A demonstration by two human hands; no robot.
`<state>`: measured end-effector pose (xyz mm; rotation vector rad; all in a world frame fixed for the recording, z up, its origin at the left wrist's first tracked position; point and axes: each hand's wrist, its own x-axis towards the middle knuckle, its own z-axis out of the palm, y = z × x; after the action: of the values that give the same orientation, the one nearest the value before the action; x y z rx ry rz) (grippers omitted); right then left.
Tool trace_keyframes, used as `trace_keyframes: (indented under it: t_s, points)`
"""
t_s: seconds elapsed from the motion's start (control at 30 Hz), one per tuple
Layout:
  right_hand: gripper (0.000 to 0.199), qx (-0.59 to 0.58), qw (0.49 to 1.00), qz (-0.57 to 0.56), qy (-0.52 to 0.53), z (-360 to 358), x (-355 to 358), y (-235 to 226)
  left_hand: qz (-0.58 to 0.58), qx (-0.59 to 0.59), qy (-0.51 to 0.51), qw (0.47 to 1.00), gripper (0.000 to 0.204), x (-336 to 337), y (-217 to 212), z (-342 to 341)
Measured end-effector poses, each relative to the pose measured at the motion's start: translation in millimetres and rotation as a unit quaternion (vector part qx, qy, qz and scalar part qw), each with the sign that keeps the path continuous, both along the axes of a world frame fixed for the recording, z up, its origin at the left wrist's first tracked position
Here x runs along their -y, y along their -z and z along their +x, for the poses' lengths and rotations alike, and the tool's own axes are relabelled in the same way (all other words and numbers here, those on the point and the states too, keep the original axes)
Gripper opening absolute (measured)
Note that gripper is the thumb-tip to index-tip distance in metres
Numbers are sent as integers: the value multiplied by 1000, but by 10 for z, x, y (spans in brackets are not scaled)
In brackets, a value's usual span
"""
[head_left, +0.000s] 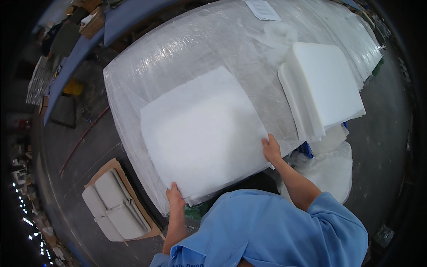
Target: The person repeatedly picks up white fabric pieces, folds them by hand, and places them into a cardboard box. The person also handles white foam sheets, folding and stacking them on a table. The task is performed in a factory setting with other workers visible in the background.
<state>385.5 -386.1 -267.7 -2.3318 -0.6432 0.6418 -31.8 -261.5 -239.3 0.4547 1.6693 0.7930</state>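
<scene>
**Both hands on fibre sheet**

Soft, fuzzy white square wadding sheet (202, 133) lies flat mid-table (133, 80), which is wrapped in glossy crinkled film. Left hand (175, 196) pinches its 7 o'clock corner; right hand (271, 149) grips its 4 o'clock edge. Smooth white foam slabs (324, 84) stacked at 2 o'clock.

A large square sheet of soft white wadding (202, 133) lies flat on a long table wrapped in clear plastic film (178, 49). The left hand (174, 196) grips the sheet's near corner at the table edge, fingers curled over it, while the right hand (271, 149) pinches the sheet's right corner. Just beyond the right hand, a stack of white foam cushion slabs (322, 86) sits on the table. A white paper slip (263, 10) lies at the far end. On the floor to the left, grey moulded seat cushions (115, 207) rest on brown cardboard (106, 167).
</scene>
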Motion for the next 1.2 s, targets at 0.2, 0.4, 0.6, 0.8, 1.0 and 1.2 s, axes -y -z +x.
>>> trace_keyframes:
  t_s: [0.2,0.4,0.6,0.8,1.0,1.2]
  points:
    - [29,54,998,-18,-6,146,26,28,59,-124,9,990,47,1,104,31]
    - [29,90,995,47,3,273,29,102,54,-155,-1,986,48,-67,56,13]
    - [29,85,996,25,-13,312,129,86,68,-141,1,988,49,-90,33,-54]
    - [31,69,998,5,-12,304,191,119,68,-128,14,989,48,-44,122,-89]
    - [29,5,1000,13,-10,318,243,231,80,-180,77,977,48,22,206,-61]
    - [26,6,1000,9,-12,340,185,244,51,-242,136,959,48,65,263,-100]
